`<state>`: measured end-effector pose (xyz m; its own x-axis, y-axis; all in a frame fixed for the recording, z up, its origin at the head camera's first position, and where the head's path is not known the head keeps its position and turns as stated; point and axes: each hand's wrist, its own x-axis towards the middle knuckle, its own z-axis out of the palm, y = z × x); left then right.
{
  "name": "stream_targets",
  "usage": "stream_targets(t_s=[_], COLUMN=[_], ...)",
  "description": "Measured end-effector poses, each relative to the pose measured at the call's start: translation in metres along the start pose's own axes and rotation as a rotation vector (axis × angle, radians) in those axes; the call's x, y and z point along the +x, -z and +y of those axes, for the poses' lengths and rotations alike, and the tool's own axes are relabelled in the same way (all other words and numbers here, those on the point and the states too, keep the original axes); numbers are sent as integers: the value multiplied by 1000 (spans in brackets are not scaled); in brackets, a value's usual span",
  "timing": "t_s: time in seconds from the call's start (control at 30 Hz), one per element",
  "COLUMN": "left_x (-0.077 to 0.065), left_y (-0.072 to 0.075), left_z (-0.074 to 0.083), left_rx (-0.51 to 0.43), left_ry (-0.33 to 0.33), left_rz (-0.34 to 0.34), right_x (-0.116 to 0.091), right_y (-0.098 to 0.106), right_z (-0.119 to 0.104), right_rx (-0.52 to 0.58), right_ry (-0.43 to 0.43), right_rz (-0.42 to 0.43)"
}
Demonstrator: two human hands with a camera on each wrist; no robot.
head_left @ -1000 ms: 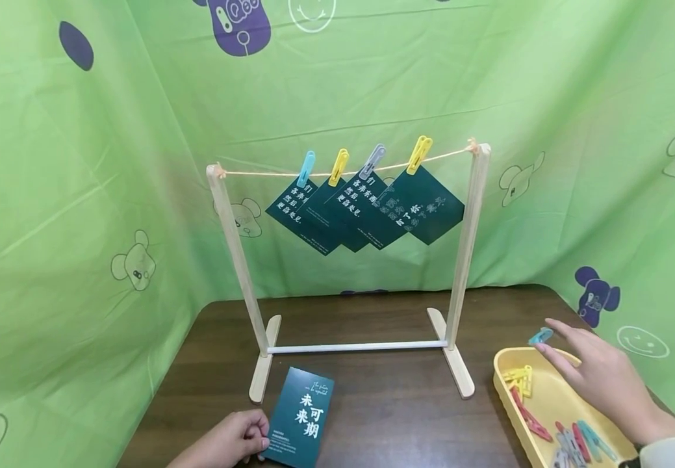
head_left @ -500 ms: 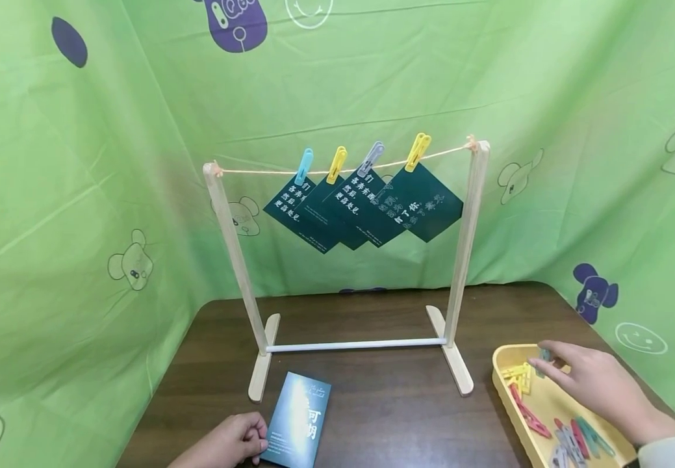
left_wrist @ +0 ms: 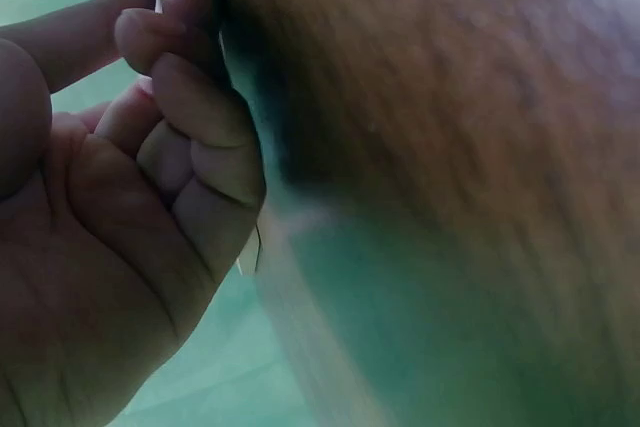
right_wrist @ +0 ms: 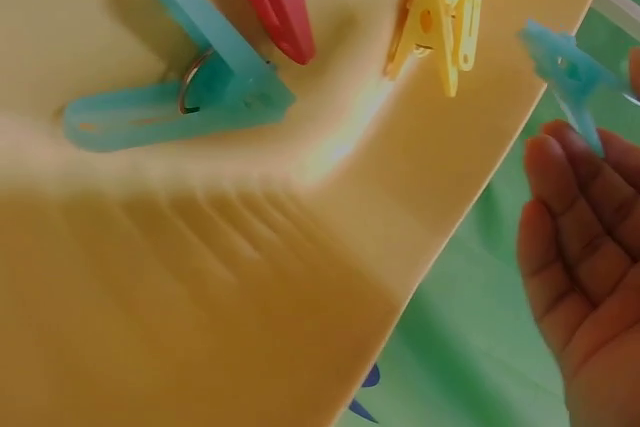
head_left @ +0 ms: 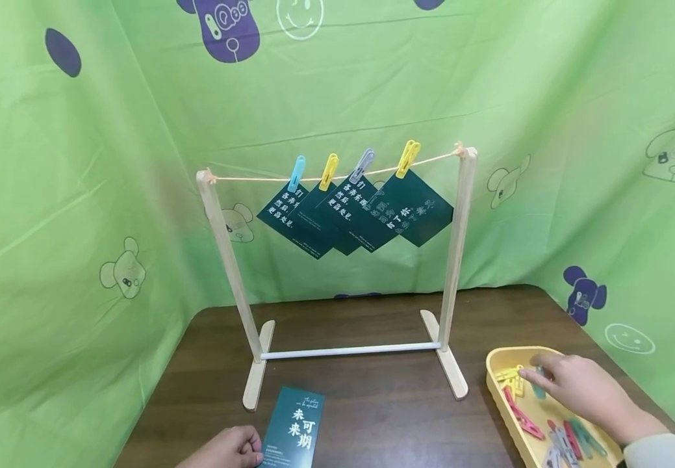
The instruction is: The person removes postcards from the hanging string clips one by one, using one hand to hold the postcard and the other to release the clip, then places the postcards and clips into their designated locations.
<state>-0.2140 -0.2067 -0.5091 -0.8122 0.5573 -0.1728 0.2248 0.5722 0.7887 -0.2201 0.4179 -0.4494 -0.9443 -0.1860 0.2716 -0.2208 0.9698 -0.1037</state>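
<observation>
A dark green card [head_left: 293,429] with white lettering lies before me, its lower left edge pinched between the thumb and curled fingers of my left hand [head_left: 226,448]. In the left wrist view the left hand [left_wrist: 170,137] shows its palm side, and the card is mostly hidden. My right hand [head_left: 588,390] is over the yellow tray [head_left: 502,416] and pinches a light blue clothespin [head_left: 539,382] between thumb and fingers. The right wrist view shows this clothespin [right_wrist: 570,72] beyond the tray's rim, at the fingertips.
A wooden rack [head_left: 457,260] stands behind, with a string [head_left: 249,179] tied between its posts. Several green cards [head_left: 416,211] hang there from blue, yellow and grey clothespins. Loose yellow, red, grey and blue clothespins [head_left: 521,416] lie in the tray. Green patterned cloth [head_left: 337,78] surrounds the table.
My right hand has sunk lower toward the tray, and the blue clothespin has turned from nearly flat to more upright. The left hand keeps hold of the card. The head view has shifted slightly.
</observation>
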Motion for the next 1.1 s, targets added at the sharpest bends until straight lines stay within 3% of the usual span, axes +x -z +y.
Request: stream_targets(t_s=[0.37, 0.5, 0.63, 0.83, 1.1], left_x=[1, 1, 2, 3, 9], left_y=[-2, -5, -8, -11, -11], left_z=[0, 2, 4, 8, 8], left_rx=[41, 125, 212, 319, 303], left_ry=[1, -20, -32, 8, -57], left_rz=[-12, -10, -4, -11, -19], right_x=[6, 5, 2, 0, -2], right_y=[-15, -20, -25, -32, -40], right_z=[10, 13, 14, 16, 22], right_rx=[-9, 0, 6, -2, -9], right_ry=[-46, -68, -70, -36, -9], right_rz=[-205, -258, -265, -241, -212])
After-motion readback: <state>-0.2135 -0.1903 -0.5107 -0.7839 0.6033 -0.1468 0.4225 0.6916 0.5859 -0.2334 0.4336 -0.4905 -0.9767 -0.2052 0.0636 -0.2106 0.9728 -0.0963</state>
